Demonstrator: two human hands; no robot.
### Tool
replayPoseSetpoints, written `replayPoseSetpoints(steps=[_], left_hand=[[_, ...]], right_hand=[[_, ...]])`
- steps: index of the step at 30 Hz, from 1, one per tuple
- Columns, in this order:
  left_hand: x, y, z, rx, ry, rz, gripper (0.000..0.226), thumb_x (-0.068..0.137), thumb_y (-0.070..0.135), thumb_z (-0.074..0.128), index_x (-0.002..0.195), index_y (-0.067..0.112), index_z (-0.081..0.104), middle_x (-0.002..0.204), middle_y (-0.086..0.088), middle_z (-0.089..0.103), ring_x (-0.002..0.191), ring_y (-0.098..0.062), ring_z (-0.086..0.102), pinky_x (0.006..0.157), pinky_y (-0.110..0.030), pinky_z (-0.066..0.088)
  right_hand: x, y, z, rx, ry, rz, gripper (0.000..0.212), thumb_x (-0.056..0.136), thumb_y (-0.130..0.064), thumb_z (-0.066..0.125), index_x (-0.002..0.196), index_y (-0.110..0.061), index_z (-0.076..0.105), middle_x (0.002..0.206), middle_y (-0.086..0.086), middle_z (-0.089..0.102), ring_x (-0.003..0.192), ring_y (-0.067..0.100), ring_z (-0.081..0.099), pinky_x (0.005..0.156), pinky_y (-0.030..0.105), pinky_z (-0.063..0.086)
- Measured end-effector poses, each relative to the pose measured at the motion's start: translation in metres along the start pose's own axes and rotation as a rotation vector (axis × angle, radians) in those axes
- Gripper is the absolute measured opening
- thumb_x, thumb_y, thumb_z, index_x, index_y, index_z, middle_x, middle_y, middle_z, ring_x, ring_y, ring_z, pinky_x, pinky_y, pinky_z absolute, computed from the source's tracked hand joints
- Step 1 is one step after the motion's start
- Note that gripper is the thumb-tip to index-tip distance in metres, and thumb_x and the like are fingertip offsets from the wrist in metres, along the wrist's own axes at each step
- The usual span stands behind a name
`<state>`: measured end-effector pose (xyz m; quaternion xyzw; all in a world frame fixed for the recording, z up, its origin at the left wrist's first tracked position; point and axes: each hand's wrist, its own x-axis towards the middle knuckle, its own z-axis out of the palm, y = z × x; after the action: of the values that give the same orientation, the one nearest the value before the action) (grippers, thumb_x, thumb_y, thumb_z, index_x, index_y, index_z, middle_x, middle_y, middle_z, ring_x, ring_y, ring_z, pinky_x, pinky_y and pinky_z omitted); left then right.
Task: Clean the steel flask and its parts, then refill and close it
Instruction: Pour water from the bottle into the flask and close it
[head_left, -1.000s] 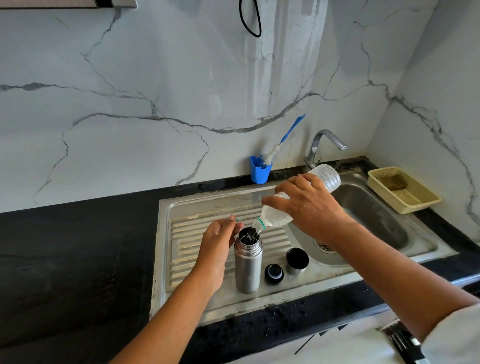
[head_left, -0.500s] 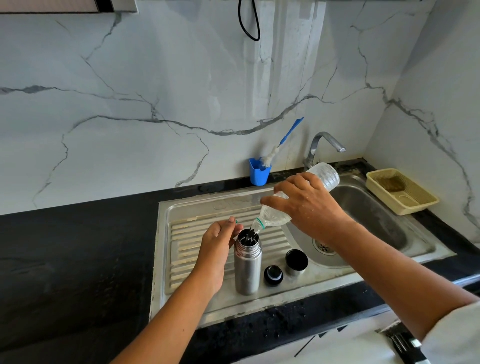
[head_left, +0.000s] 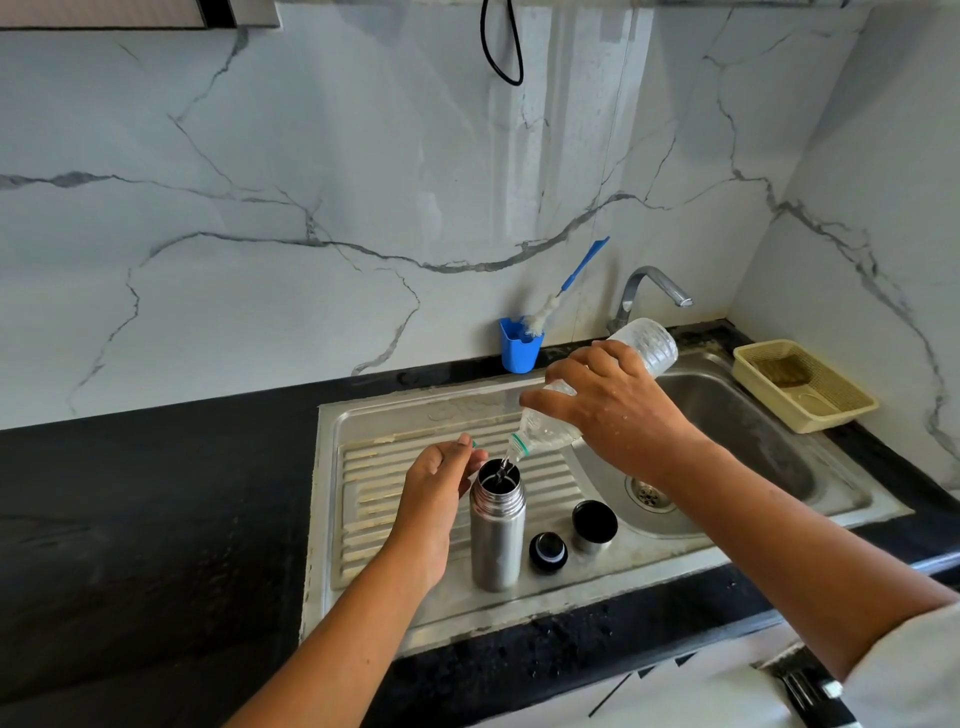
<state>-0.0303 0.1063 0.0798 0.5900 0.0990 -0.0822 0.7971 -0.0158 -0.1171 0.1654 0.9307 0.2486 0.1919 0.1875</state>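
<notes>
Flask (head_left: 497, 535) was found upright and open on the draining board (head_left: 374, 467), stopper (head_left: 548, 552) and cup (head_left: 594, 526) set just beside it, evidently for refilling. A plastic bottle (head_left: 550, 431) was gripped in the right hand (head_left: 613, 410) and tilted over its mouth; a small green cap (head_left: 474, 444) was pinched in the curled left hand (head_left: 436, 483) beside the neck.

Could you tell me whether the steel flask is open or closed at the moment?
Open. The steel flask stands upright with its mouth uncovered; its stopper and cup sit beside it.
</notes>
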Motion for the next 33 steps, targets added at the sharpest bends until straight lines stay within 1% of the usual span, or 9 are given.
replayPoseSetpoints(steps=[5,6,10,13,18,22,25,28,33], left_hand=[[0.001,0.000,-0.001,0.004,-0.004,0.003,0.017,0.100,0.033,0.064,0.101,0.016,0.068,0.106,-0.006,0.078,0.115,-0.028,0.069,0.114,-0.047,0.045],[0.001,-0.001,-0.001,0.002,-0.005,0.002,0.018,0.100,0.033,0.064,0.101,0.016,0.068,0.106,-0.006,0.078,0.115,-0.028,0.069,0.114,-0.047,0.045],[0.002,-0.002,-0.001,-0.001,-0.004,-0.001,0.019,0.100,0.034,0.065,0.101,0.016,0.068,0.106,-0.006,0.078,0.112,-0.026,0.070,0.115,-0.048,0.044],[0.003,-0.002,-0.001,0.001,-0.003,-0.002,0.018,0.100,0.034,0.065,0.100,0.017,0.068,0.105,-0.005,0.079,0.110,-0.024,0.071,0.115,-0.049,0.042],[0.004,-0.002,-0.001,-0.006,-0.001,0.005,0.019,0.100,0.033,0.064,0.103,0.015,0.068,0.104,-0.005,0.079,0.111,-0.026,0.071,0.114,-0.048,0.044],[0.004,-0.002,-0.001,-0.012,0.000,0.003,0.017,0.101,0.031,0.064,0.102,0.015,0.068,0.103,-0.005,0.079,0.111,-0.025,0.071,0.114,-0.048,0.045],[0.005,-0.001,-0.001,-0.012,-0.003,0.002,0.018,0.101,0.032,0.064,0.102,0.015,0.068,0.103,-0.005,0.079,0.110,-0.025,0.071,0.114,-0.047,0.044],[0.005,-0.001,0.000,-0.024,-0.001,0.005,0.017,0.100,0.031,0.064,0.102,0.015,0.068,0.102,-0.005,0.079,0.110,-0.025,0.071,0.113,-0.047,0.045],[0.005,-0.001,0.000,-0.030,-0.002,0.003,0.017,0.100,0.031,0.064,0.101,0.015,0.068,0.101,-0.004,0.079,0.108,-0.023,0.072,0.114,-0.048,0.044]], right_hand=[[0.001,0.000,-0.002,0.002,0.004,-0.019,0.071,0.079,-0.015,0.076,0.140,-0.040,0.050,0.129,0.005,0.061,0.118,0.034,0.058,0.105,0.052,0.039],[0.001,0.000,-0.002,0.002,0.004,-0.024,0.069,0.079,-0.015,0.073,0.139,-0.040,0.051,0.129,0.005,0.061,0.119,0.034,0.058,0.106,0.052,0.039],[0.002,-0.001,-0.005,0.007,0.008,-0.039,0.058,0.086,-0.015,0.049,0.138,-0.039,0.054,0.132,0.005,0.060,0.120,0.033,0.056,0.110,0.051,0.034],[0.003,-0.001,-0.006,0.002,0.024,-0.041,0.057,0.087,-0.015,0.044,0.138,-0.038,0.054,0.133,0.006,0.060,0.122,0.034,0.055,0.111,0.051,0.031],[0.005,-0.002,-0.009,-0.010,0.108,-0.069,0.055,0.086,-0.013,0.046,0.135,-0.037,0.059,0.130,0.008,0.061,0.120,0.034,0.056,0.113,0.050,0.029],[0.006,-0.002,-0.011,-0.024,0.127,-0.082,0.056,0.084,-0.013,0.050,0.134,-0.037,0.059,0.130,0.007,0.061,0.123,0.035,0.055,0.114,0.049,0.023],[0.008,-0.002,-0.014,-0.042,0.121,-0.092,0.055,0.086,-0.013,0.052,0.134,-0.037,0.059,0.130,0.007,0.061,0.124,0.035,0.054,0.114,0.050,0.025],[0.010,-0.001,-0.017,-0.052,0.096,-0.099,0.057,0.085,-0.013,0.061,0.136,-0.038,0.056,0.133,0.006,0.059,0.126,0.036,0.052,0.114,0.052,0.028],[0.011,0.000,-0.024,-0.089,0.057,-0.104,0.058,0.085,-0.015,0.051,0.138,-0.038,0.054,0.134,0.006,0.058,0.128,0.037,0.050,0.113,0.053,0.027]])
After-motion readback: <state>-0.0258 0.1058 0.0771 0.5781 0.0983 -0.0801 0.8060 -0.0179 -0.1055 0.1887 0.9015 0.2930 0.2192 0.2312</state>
